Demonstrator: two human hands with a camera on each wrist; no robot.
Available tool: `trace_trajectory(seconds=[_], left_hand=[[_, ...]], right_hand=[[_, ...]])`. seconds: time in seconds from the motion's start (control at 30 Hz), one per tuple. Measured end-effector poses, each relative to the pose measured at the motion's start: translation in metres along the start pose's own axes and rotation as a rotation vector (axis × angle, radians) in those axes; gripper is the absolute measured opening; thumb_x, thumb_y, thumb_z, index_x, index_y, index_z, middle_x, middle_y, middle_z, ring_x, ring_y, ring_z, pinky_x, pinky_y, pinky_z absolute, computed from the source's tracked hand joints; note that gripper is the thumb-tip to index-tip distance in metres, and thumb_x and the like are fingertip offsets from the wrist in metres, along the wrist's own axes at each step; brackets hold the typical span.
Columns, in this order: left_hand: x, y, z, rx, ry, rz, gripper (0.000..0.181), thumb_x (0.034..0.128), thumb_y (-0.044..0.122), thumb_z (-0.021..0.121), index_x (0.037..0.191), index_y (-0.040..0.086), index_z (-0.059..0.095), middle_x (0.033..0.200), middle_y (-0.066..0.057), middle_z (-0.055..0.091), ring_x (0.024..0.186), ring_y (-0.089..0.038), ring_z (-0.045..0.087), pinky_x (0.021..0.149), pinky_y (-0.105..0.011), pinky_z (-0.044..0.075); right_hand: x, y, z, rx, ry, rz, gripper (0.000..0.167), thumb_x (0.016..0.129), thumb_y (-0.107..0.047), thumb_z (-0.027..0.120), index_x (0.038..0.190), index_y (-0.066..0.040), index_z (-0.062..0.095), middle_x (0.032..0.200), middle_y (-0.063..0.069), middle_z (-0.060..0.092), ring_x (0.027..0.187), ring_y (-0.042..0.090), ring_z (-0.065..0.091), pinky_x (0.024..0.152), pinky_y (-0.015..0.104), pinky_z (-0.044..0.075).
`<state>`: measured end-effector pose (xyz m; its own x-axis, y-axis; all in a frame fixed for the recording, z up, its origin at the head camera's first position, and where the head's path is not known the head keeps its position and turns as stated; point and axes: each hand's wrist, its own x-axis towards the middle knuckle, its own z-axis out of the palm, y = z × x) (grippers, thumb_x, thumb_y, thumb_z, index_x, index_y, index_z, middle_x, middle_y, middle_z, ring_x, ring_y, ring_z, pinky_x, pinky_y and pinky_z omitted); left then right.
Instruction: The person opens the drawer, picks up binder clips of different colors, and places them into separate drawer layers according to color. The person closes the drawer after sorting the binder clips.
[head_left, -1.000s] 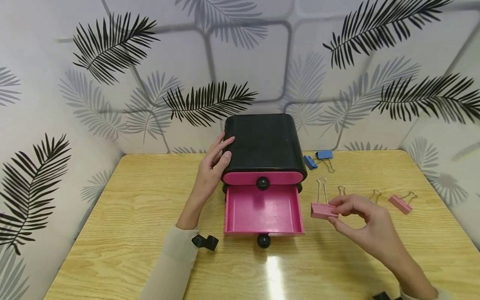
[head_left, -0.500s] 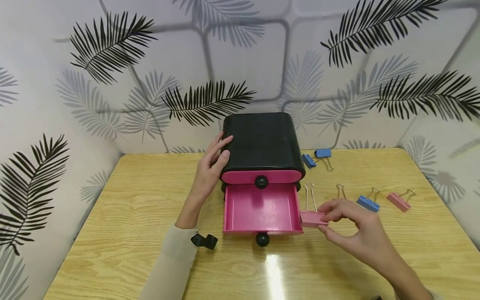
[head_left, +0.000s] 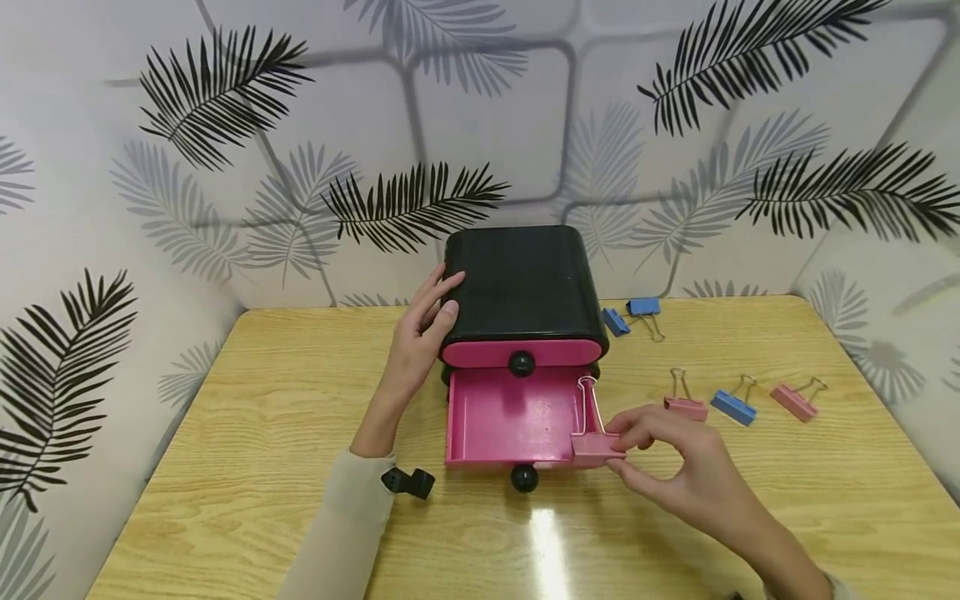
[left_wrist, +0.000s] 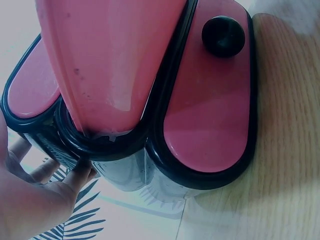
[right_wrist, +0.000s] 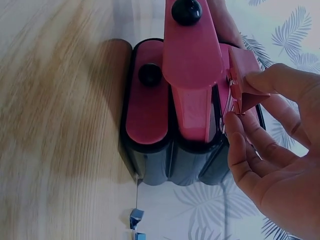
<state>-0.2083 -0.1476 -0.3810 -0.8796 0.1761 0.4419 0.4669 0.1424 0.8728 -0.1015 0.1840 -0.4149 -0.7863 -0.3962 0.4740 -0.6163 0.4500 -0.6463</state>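
A black cabinet with pink drawers stands on the table, its middle drawer pulled out and showing a bare pink inside. My left hand rests against the cabinet's left side, thumb and fingers at the upper edge; the left wrist view shows this hand touching the black shell. Between thumb and fingers my right hand pinches a pink binder clip, which overlaps the drawer's front right corner, its wire handles upward. In the right wrist view the hand grips the clip beside the drawer front.
Right of the cabinet lie a pink clip, a blue clip and another pink clip. Two blue clips lie near the cabinet's back right side. A patterned wall covering rises behind the table.
My right hand has carried the pink clip leftward, from beside the drawer to over its front right corner. The left hand stays against the cabinet.
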Motion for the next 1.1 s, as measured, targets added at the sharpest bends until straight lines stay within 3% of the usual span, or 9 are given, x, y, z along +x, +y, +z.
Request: trace_trajectory(seconds=[0.3, 0.6, 0.8, 1.1], left_hand=[[0.001, -0.001, 0.001, -0.008, -0.001, 0.008, 0.045, 0.1051, 0.009, 0.048, 0.149, -0.003, 0.051, 0.166, -0.021, 0.026, 0.147, -0.037, 0.037, 0.116, -0.055, 0.034], [0.001, -0.002, 0.0, -0.006, -0.005, 0.005, 0.045, 0.1056, 0.01, 0.048, 0.149, -0.002, 0.051, 0.166, -0.02, 0.025, 0.148, -0.035, 0.036, 0.117, -0.054, 0.032], [0.001, -0.002, -0.001, -0.006, -0.005, 0.003, 0.045, 0.1058, 0.01, 0.047, 0.149, -0.001, 0.051, 0.166, -0.02, 0.025, 0.15, -0.033, 0.034, 0.117, -0.054, 0.033], [0.001, -0.001, 0.0, -0.004, -0.008, 0.006, 0.045, 0.1054, 0.009, 0.047, 0.149, -0.002, 0.051, 0.166, -0.021, 0.026, 0.15, -0.036, 0.033, 0.117, -0.054, 0.032]], right_hand=[[0.008, -0.001, 0.015, 0.007, -0.011, -0.033, 0.035, 0.078, 0.0, 0.086, 0.092, -0.027, 0.069, 0.109, -0.009, 0.072, 0.101, 0.009, 0.067, 0.078, 0.022, 0.054], [0.02, -0.008, 0.027, 0.001, -0.008, -0.056, 0.03, 0.08, -0.003, 0.086, 0.091, -0.026, 0.07, 0.108, -0.01, 0.071, 0.101, 0.009, 0.067, 0.093, 0.018, 0.05], [0.031, -0.012, 0.039, 0.026, 0.004, -0.098, 0.028, 0.079, 0.0, 0.086, 0.092, -0.022, 0.072, 0.104, -0.008, 0.071, 0.092, 0.01, 0.067, 0.087, 0.023, 0.054], [0.043, -0.019, 0.056, 0.091, -0.041, -0.025, 0.023, 0.082, -0.002, 0.085, 0.091, -0.02, 0.074, 0.101, -0.01, 0.073, 0.093, 0.008, 0.069, 0.081, 0.036, 0.06]])
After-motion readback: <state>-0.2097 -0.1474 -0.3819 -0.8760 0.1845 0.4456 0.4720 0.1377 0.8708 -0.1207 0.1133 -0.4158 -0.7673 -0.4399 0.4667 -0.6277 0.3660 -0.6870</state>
